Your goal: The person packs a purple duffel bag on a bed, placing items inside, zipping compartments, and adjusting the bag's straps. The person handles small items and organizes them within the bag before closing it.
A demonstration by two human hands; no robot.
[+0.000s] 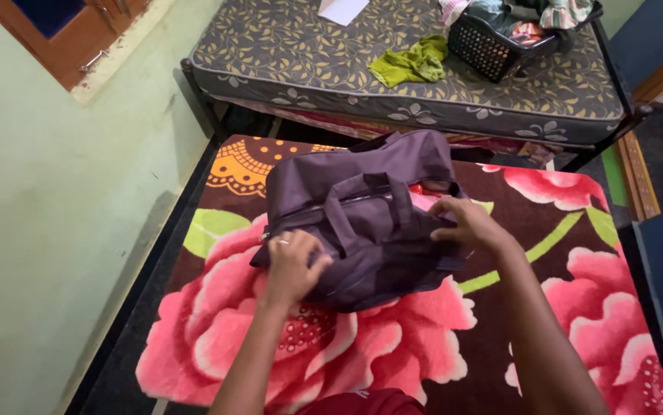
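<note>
Person leaning over a dark purple bag (362, 219) laid on a blanket (331, 353) patterned with large pink flowers. The left hand (293, 265) presses down on the near left corner of the bag, fingers curled onto the fabric, a ring visible on one finger. The right hand (470, 224) rests at the bag's right end, fingertips pinching the cloth beside the opening; whether it grips a zip pull cannot be told. The two hands are well apart, one at each end. Between them run the bag's handles (362, 204) and a zip line; just beyond the right hand a strip of red contents (427, 188) shows through a gap, so the bag appears filled but not fully shut. Farther from the hands stands a bed with a patterned mattress (301, 58), bearing a green cloth (412, 63) and a black basket (497, 46) of clothes.
</note>
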